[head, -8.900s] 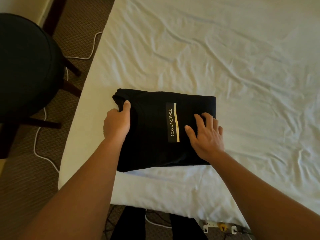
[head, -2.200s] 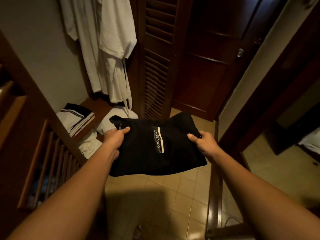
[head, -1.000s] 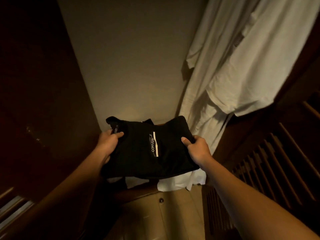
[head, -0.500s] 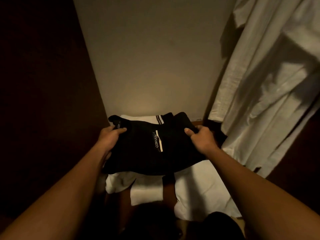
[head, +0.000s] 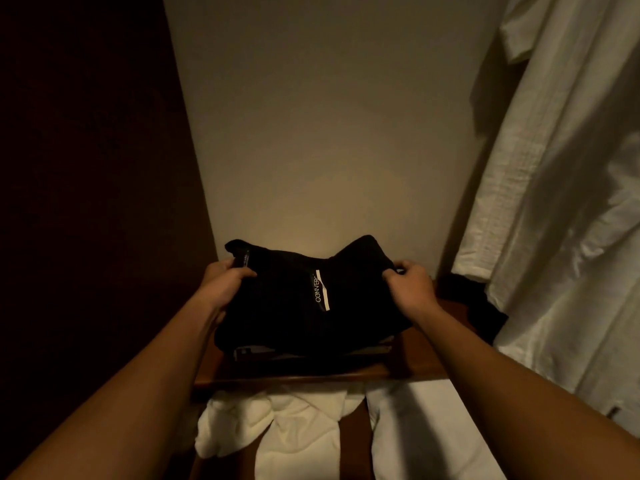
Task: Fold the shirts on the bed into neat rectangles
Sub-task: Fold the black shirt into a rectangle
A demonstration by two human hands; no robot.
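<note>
A folded black shirt (head: 294,306) with a white stripe and white lettering sags in the middle over a wooden shelf (head: 408,367) inside a dim closet. My left hand (head: 225,282) grips its left edge near the collar tag. My right hand (head: 408,284) pinches its far right corner. Under the shirt's front edge a striped folded garment (head: 311,351) peeks out on the shelf. Whether the black shirt rests fully on it I cannot tell.
White robes (head: 561,209) hang at the right. A dark cloth (head: 474,303) lies at the shelf's right end. White fabric (head: 294,427) is heaped below the shelf. A dark wooden panel (head: 86,202) closes the left side, a plain wall (head: 329,133) the back.
The shirt went from the bed into the closet in both hands. In the last half second it moved forward and down over the shelf, covering the striped garment.
</note>
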